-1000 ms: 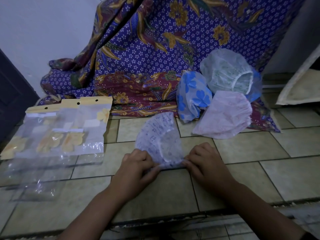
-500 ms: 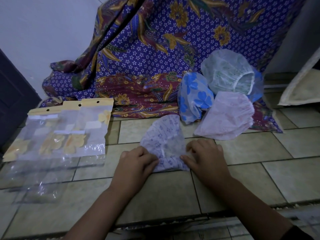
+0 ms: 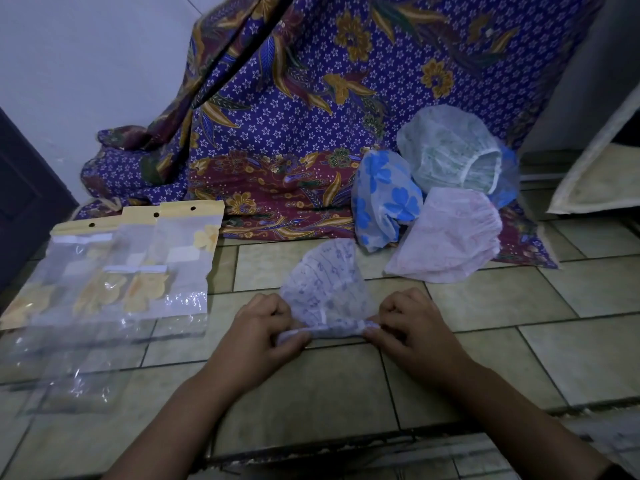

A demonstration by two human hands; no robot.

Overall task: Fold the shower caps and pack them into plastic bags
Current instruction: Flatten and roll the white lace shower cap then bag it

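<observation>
I get one view, from the camera on the person's head. It faces forward and down, close over the floor (image 3: 311, 393). The left hand (image 3: 258, 336), right hand (image 3: 417, 329) and cap (image 3: 325, 289) sit just below centre; bags (image 3: 138, 271) lie left, cloth (image 3: 311, 116) fills the top. The wide lens bends lines near the edges.
</observation>
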